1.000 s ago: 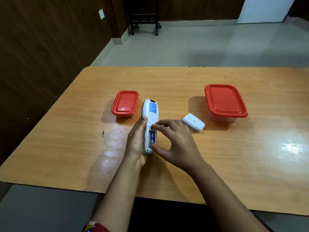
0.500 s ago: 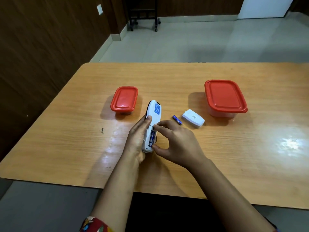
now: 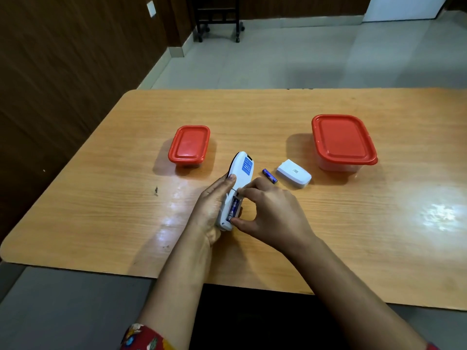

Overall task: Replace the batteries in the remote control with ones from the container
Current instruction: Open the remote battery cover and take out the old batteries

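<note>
A white remote control [image 3: 242, 170] lies back-up near the table's middle, tilted a little to the right, its battery bay open. My left hand [image 3: 214, 203] grips its lower left side. My right hand [image 3: 267, 210] pinches a blue battery [image 3: 233, 207] still sitting in the bay, thumb at the bottom end and forefinger at the top. A second blue battery [image 3: 269, 176] lies loose on the table beside the remote. The white battery cover [image 3: 294, 173] rests just right of it. Two closed red-lidded containers stand apart: a small one [image 3: 189, 145] on the left, a larger one [image 3: 342, 141] on the right.
The wooden table [image 3: 379, 223] has rounded corners, and its front edge runs close under my forearms. A dark wood wall stands to the left. A black wheeled stand [image 3: 217, 18] is on the tiled floor beyond the table.
The remote's top has swung to the right under my left hand. A loose battery, hidden one second ago, now lies beside the remote. My right hand stays pinched at the bay.
</note>
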